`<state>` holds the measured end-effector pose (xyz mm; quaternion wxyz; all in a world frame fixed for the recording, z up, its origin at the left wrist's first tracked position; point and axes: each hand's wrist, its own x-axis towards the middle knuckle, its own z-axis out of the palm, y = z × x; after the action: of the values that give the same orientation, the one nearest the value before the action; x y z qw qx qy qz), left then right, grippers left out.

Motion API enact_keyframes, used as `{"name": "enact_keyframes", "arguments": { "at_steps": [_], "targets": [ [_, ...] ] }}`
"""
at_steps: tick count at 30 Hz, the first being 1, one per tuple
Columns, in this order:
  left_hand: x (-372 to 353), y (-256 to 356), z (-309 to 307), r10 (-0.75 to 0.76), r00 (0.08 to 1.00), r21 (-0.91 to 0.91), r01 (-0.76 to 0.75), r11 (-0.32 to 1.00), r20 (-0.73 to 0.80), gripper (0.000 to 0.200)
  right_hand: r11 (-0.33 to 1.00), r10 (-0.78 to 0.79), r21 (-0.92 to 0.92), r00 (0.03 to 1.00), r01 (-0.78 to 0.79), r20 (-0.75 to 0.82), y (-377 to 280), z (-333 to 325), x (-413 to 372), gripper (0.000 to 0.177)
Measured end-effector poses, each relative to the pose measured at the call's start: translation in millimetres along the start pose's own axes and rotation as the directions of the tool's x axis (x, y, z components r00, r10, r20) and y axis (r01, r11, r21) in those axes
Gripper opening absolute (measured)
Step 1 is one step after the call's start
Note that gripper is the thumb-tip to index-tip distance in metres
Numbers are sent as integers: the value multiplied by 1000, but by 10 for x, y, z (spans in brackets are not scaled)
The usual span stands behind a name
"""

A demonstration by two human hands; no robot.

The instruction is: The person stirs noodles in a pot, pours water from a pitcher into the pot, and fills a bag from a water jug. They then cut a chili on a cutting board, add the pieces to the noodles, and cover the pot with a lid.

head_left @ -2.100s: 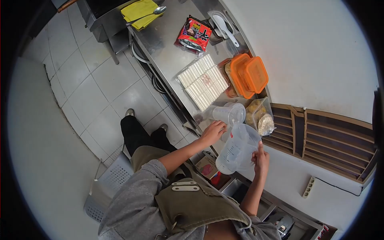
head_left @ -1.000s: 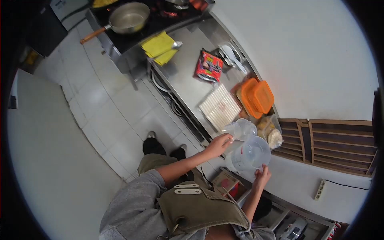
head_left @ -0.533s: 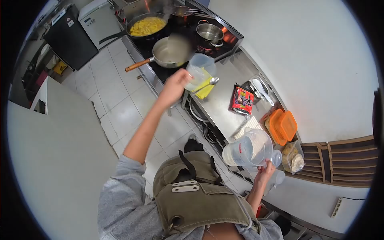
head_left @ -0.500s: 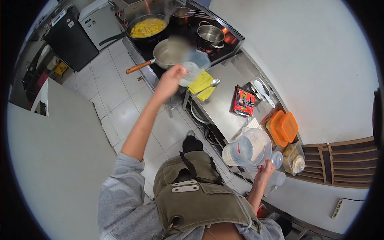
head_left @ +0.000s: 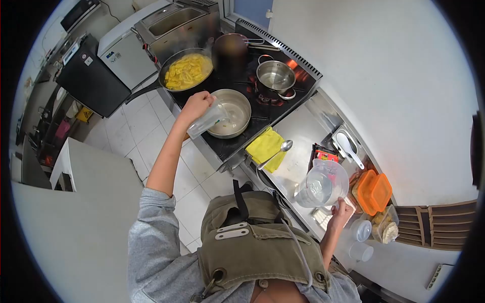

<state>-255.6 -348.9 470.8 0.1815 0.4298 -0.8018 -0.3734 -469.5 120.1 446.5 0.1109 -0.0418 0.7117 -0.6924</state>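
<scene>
My left hand [head_left: 198, 105] is closed around a clear plastic container [head_left: 208, 120], tilted beside the rim of a light-coloured pan [head_left: 233, 112] on the stove. My right hand [head_left: 343, 209] grips a large clear measuring jug [head_left: 323, 184], held over the steel counter with clear liquid in it. Left of the jug, a yellow cloth [head_left: 265, 146] lies folded with a metal spoon [head_left: 281, 150] across it. Partly behind the jug is a red and black packet [head_left: 326, 154]. The light pan's wooden handle is mostly hidden by my left hand and the container.
A black frying pan [head_left: 188, 70] with yellow food stands at the back left of the stove, a small steel pot [head_left: 275, 76] at the right. Orange-lidded boxes [head_left: 374, 192], a white ladle [head_left: 349, 149] and clear tubs [head_left: 361, 230] line the counter's right side.
The container in my left hand has tilted and moved left, to the light pan's near edge. My right hand has raised the jug slightly. The view has shifted.
</scene>
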Motion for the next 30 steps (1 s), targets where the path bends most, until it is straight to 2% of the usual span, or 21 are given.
{"name": "enact_keyframes", "arguments": {
  "at_steps": [4, 11, 13, 15, 17, 18, 19, 21, 22, 23, 25, 26, 27, 29, 30],
  "targets": [
    [90, 74, -20, -44, 994, 64, 38, 997, 98, 27, 1000, -2, -19, 998, 1, -64, -5, 165, 127, 40],
    [155, 56, -112, -38, 990, 38, 34, 999, 132, 24, 999, 33, 4, 996, -33, -78, 126, 348, 201, 40],
    [100, 60, -174, -25, 991, -77, 35, 996, 133, 23, 999, 50, 6, 994, -50, -99, 164, 392, 187, 40],
    [36, 122, -254, -55, 985, -98, 71, 993, 162, 20, 998, 66, 11, 992, -65, -104, 156, 452, 174, 39],
    [-17, 149, -309, -21, 989, -328, 69, 942, 146, 19, 997, 65, -44, 996, -68, -55, 163, 519, 156, 37],
    [-60, 187, -341, -30, 993, -402, 74, 913, 116, 16, 997, 61, -38, 997, -62, -37, 189, 523, 149, 34],
    [-66, 140, -342, -25, 992, -400, 74, 913, 127, 16, 997, 64, -38, 997, -66, -48, 209, 538, 135, 34],
    [-52, 83, -339, -1, 998, -687, 39, 725, 55, 16, 995, 90, -26, 994, -92, -64, 213, 617, 132, 33],
    [-70, 113, -316, 12, 999, -745, 26, 667, 46, 17, 996, 89, -25, 994, -91, -66, 148, 689, 118, 34],
    [-77, 155, -278, 24, 998, -746, 28, 665, 59, 17, 996, 87, -24, 993, -89, -84, 164, 721, 120, 34],
    [-49, 243, -173, 148, 987, -905, -10, 426, 59, 17, 997, 28, -64, 999, -30, -37, 156, 808, 128, 33],
    [-13, 324, -83, 223, 972, -935, -15, 355, 69, 18, 998, 57, -21, 997, -58, -60, 127, 877, 125, 33],
    [20, 448, 40, 242, 966, -937, -3, 350, 87, 18, 997, 74, -29, 996, -76, -51, 147, 874, 164, 32],
    [88, 742, 340, 278, 951, -976, 77, 206, 134, 15, 970, 183, 190, 972, -154, -150, 167, 1001, 285, 33],
    [132, 871, 521, 238, 960, -960, 81, 267, 148, 14, 963, 200, 217, 961, -158, -189, 143, 1068, 342, 32]
  ]
}}
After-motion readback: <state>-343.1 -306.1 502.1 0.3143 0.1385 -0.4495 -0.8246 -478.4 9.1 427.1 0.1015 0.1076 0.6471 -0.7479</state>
